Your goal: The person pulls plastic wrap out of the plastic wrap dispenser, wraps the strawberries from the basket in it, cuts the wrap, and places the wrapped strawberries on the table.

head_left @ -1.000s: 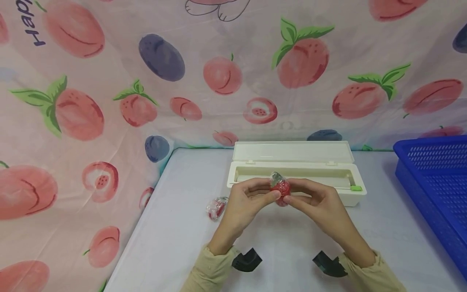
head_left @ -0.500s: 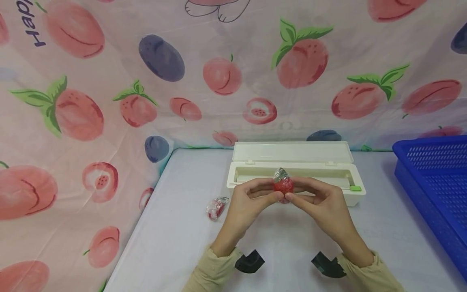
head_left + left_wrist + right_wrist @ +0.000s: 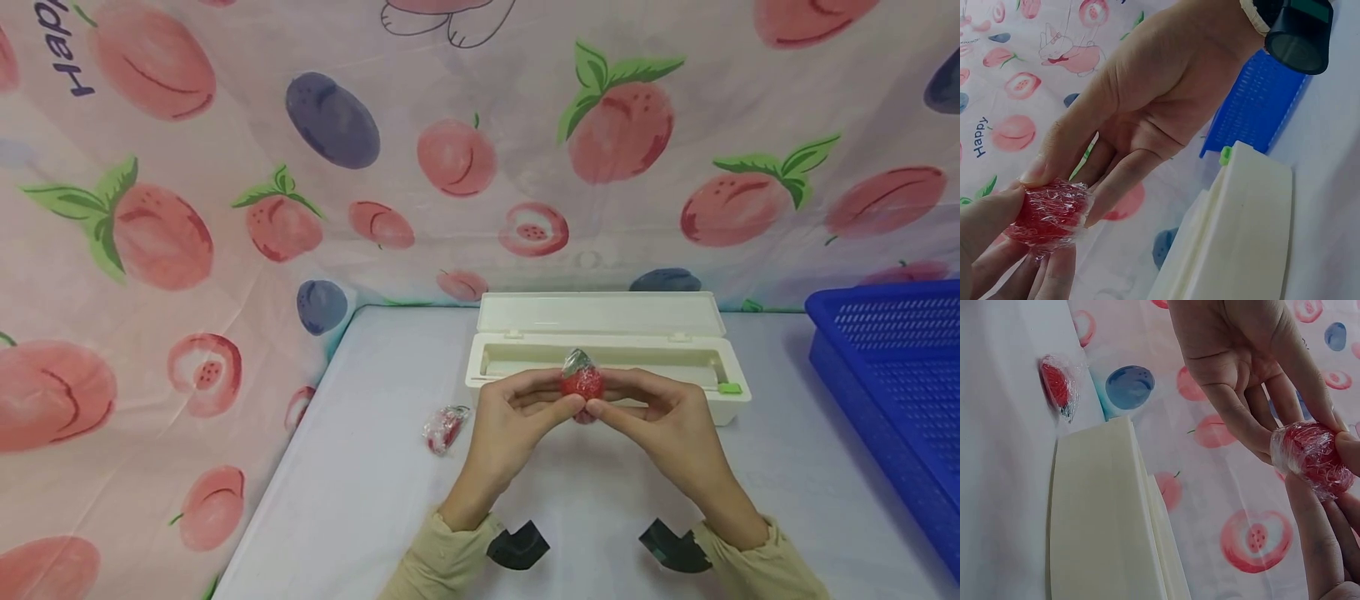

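Note:
A red strawberry [image 3: 582, 382] with a green top, wrapped in clear cling film, is held up between both hands in the head view. My left hand [image 3: 516, 425] pinches it from the left with thumb and fingertips, and my right hand [image 3: 654, 417] pinches it from the right. The two thumbs meet low on its near side. Crinkled film covers the strawberry [image 3: 1050, 214] in the left wrist view. Behind the hands stands a white cling film dispenser [image 3: 600, 313], lid raised; the hands hide part of its front.
Another film-wrapped red piece [image 3: 445, 429] lies on the white table [image 3: 337, 500], left of my left hand; its kind is unclear. A blue plastic basket [image 3: 892, 400] stands at the right. A fruit-print cloth [image 3: 420, 100] hangs behind and to the left.
The strawberry has shifted slightly right in the fingers and stands more upright than one second ago. Both hands keep their grip. The dispenser and the other wrapped piece stay put.

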A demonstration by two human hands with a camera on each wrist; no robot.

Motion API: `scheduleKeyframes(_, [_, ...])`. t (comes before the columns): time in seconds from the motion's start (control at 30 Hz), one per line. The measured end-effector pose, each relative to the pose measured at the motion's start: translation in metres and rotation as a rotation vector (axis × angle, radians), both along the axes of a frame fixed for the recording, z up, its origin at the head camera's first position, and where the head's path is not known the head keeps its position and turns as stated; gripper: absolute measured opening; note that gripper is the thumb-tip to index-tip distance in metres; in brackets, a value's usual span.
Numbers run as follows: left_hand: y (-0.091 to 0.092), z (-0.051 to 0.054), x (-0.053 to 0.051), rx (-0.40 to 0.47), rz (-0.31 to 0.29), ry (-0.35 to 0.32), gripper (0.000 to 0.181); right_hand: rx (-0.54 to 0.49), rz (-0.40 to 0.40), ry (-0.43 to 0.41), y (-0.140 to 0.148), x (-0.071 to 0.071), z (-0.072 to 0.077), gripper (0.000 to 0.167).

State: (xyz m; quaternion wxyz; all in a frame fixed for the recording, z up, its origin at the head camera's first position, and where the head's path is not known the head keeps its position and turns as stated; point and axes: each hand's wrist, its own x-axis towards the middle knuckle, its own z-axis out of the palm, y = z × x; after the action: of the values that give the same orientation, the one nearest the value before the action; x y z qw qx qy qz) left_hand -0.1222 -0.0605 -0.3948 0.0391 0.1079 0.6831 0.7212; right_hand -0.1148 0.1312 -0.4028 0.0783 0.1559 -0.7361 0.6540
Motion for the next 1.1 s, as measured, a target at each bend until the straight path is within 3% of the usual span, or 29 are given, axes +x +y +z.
scheduleKeyframes(0.53, [0.0016,-0.0017,-0.0003,-0.013,-0.015,-0.046,0.036,0.044,-0.02,-0.005,0.0011,-0.0015,-0.0045,0.036])
scheduleKeyframes(0.93, [-0.0001,0.0011,0.0029,0.009,-0.032,-0.035,0.037,0.019,0.057,-0.009,0.0008,-0.0023,-0.001,0.034])
scheduleKeyframes(1.1, [-0.0042,0.001,0.0062,-0.037,-0.019,-0.039,0.037,0.061,0.083,-0.028,0.0024,-0.001,0.0008,0.036])
